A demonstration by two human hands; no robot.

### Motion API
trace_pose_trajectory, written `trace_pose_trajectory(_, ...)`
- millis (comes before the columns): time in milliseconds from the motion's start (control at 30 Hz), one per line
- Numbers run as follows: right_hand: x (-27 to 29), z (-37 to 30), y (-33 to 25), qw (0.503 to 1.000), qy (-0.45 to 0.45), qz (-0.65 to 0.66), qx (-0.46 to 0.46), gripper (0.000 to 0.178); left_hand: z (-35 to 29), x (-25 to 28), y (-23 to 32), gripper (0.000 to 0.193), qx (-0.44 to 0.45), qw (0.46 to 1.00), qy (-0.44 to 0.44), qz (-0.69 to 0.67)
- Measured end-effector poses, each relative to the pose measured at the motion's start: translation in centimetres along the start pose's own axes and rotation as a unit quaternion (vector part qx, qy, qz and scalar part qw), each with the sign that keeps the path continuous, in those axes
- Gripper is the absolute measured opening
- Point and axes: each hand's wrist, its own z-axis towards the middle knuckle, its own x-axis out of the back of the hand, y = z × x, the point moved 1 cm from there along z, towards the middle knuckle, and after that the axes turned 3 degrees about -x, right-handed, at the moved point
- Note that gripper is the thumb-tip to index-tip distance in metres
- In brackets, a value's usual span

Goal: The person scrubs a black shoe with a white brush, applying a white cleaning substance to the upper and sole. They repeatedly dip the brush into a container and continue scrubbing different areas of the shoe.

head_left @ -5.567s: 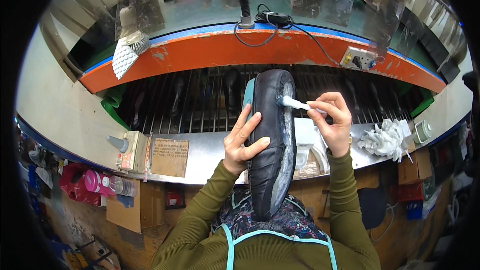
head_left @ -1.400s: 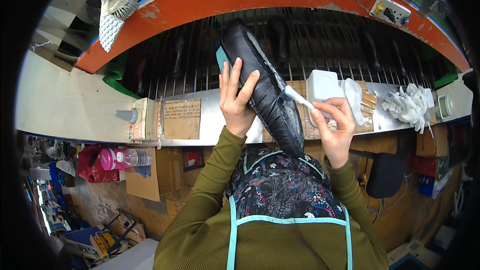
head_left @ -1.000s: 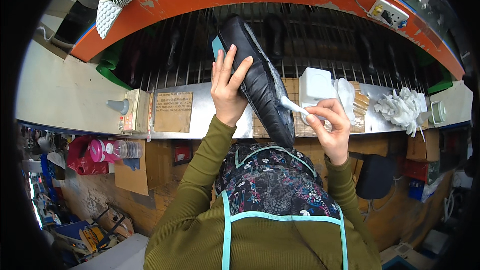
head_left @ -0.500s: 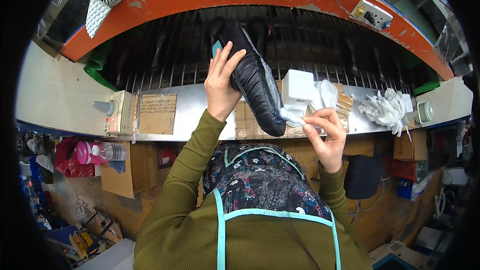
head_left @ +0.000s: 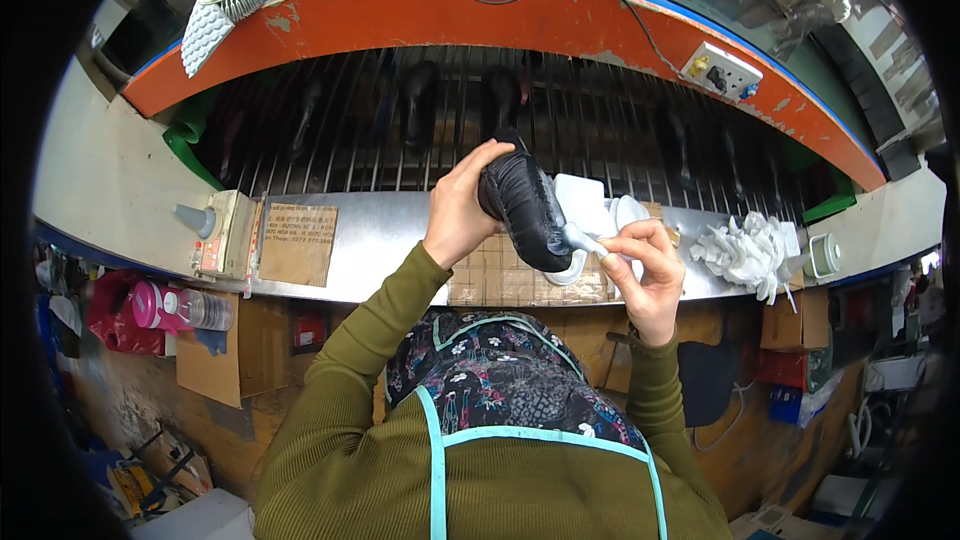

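Note:
My left hand (head_left: pixel 462 208) is wrapped round a black shoe upper (head_left: pixel 520 202), held tilted above the metal ledge with its toe pointing toward me. Along the shoe's right lower edge runs a greyish, wet-looking band. In my right hand (head_left: pixel 648 278), a small applicator with a pale, whitish head, maybe a brush (head_left: pixel 582 239), is pinched between thumb and fingers. Its head touches the shoe's edge near the toe. Just behind stands a white plastic container (head_left: pixel 582 200), partly hidden by the shoe. A round white dish-like piece (head_left: pixel 628 212) sits beside it.
A cardboard sheet (head_left: pixel 478 275) lies on the metal ledge (head_left: pixel 390 250). Crumpled white cloths (head_left: pixel 745 252) are at right, a box with a grey cone (head_left: pixel 215 230) at left. Beyond the ledge, several black shoes rest on metal bars (head_left: pixel 350 140) under an orange arch (head_left: pixel 400 15).
My left hand has tipped the shoe, lowering its far end and turning the toe more toward me. The applicator has stayed at the edge near the toe. The whole view has shifted slightly.

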Motion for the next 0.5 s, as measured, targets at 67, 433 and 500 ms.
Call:
trace_pose_trajectory(67,0.2,1.0,0.1,1.0,-0.009,-0.005,0.017,0.016,-0.1,-0.2,0.3,0.083,0.042,0.997,-0.046,-0.046)
trace_pose_trajectory(433,0.3,4.8,1.1,0.997,-0.061,0.044,0.013,0.016,-1.0,-1.2,2.5,0.092,0.224,0.911,-0.271,-0.214)
trace_pose_trajectory(500,0.3,5.1,1.4,0.996,-0.068,0.053,0.017,0.015,-1.0,-1.6,2.6,0.089,0.233,0.886,-0.318,-0.245)
